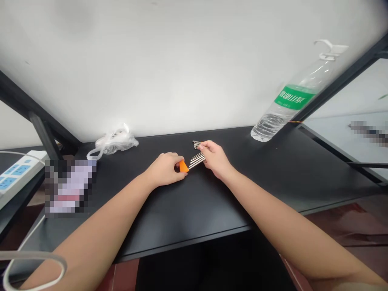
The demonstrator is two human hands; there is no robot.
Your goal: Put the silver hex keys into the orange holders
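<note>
Near the middle of the black table, my left hand [165, 169] pinches a small orange plastic holder [183, 166] between thumb and fingers. Several thin silver metal rods, which look like hex keys [197, 160], fan out from my right hand [216, 158], whose fingers are closed on them. Their tips point toward the orange holder and end right beside it; I cannot tell whether they touch. Some more short rod ends [196, 144] show just beyond my right fingers, partly hidden by them.
A tall water bottle [294, 97] with a green label stands at the back right. At the back left lies a clear plastic bag [117, 139]. A blurred-out flat object [71, 186] and a white power strip [21, 173] are on the left, with a white cable [60, 262] in front.
</note>
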